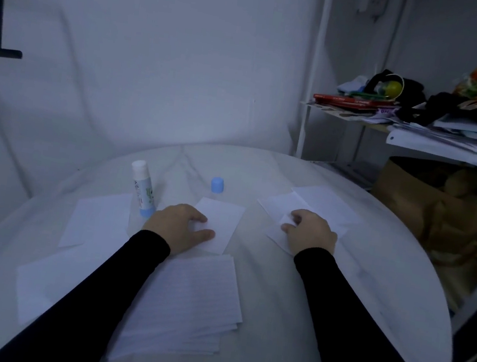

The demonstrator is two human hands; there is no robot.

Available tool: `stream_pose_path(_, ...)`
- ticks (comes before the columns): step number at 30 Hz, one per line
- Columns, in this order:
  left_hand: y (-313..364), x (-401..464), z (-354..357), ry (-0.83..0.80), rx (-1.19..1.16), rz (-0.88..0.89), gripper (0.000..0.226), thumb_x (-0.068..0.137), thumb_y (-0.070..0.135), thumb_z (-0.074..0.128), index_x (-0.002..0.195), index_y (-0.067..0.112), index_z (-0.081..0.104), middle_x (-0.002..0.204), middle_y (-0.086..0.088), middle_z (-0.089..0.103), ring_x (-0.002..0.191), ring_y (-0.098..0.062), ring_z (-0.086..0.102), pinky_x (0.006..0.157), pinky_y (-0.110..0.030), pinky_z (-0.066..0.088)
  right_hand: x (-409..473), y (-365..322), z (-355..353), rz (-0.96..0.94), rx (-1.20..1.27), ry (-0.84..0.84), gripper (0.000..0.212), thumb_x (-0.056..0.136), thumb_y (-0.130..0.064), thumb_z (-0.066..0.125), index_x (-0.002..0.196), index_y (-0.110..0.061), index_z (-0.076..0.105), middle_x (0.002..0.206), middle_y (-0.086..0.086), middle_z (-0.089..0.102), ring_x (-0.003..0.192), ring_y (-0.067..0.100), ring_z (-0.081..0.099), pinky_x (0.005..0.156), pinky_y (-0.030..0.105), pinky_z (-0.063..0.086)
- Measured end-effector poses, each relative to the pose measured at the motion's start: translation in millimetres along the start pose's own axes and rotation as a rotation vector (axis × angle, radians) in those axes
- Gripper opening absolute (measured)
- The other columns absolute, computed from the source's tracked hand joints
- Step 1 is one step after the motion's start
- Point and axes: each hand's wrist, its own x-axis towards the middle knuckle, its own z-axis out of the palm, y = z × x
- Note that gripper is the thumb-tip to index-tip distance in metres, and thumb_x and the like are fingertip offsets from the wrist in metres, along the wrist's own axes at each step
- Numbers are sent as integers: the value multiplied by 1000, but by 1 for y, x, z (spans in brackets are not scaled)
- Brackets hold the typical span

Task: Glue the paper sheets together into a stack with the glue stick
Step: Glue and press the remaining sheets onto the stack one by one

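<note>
Head view: the left hand (179,224) lies with straight fingers pressing a small sheet (221,227) flat on the table (368,287). The right hand (310,233) pinches loose sheets (318,202) to the right. The glue stick (142,188) stands uncapped, its cap (217,185) nearby. A stack (185,306) lies nearest the person.

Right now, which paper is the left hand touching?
The small sheet in the middle, just below the blue cap. The left hand rests on its left edge; the other papers lie apart from it.

Left hand (179,223) flat, fingers extended, right hand (310,233) palm down, fingers curled
</note>
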Motion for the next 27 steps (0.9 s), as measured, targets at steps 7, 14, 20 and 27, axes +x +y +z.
stream_pose_path(7, 8, -4, -4, -4, 23, -19, 49, 81, 63, 58, 118, 31, 62, 130, 8, 54, 120, -13, 49, 102, -28, 38, 0, -4, -3, -58, -4, 67, 30, 92, -22, 53, 121, -26, 58, 122, -7, 63, 115, 17, 55, 96, 30, 35)
stream_pose_path(14, 13, -8, -14, 137, -399, -23, 29, 83, 52, 63, 103, 32, 69, 111, 13, 63, 102, -9, 57, 88, -22, 42, -21, -48, -7, -398, 211, 182, 24, 86, -23, 61, 110, -25, 67, 107, -7, 70, 103, 15, 62, 98, 37, 38)
stream_pose_path(20, 22, -10, -25, 95, -891, -16, 26, 89, 38, 62, 92, 16, 76, 91, 1, 75, 87, -8, 67, 82, -21, 48, -42, -88, 25, -669, 238, 237, 18, 88, -35, 61, 103, -30, 70, 106, -14, 70, 99, 11, 63, 85, 31, 29)
stream_pose_path(27, 5, -6, -23, 132, -1014, -106, 25, 91, 27, 63, 86, 4, 71, 78, -4, 71, 68, -13, 63, 66, -25, 48, -32, -81, 35, -380, 315, 79, 67, 84, -56, 57, 141, -28, 37, 151, -1, 28, 137, 20, 25, 107, 40, 26)
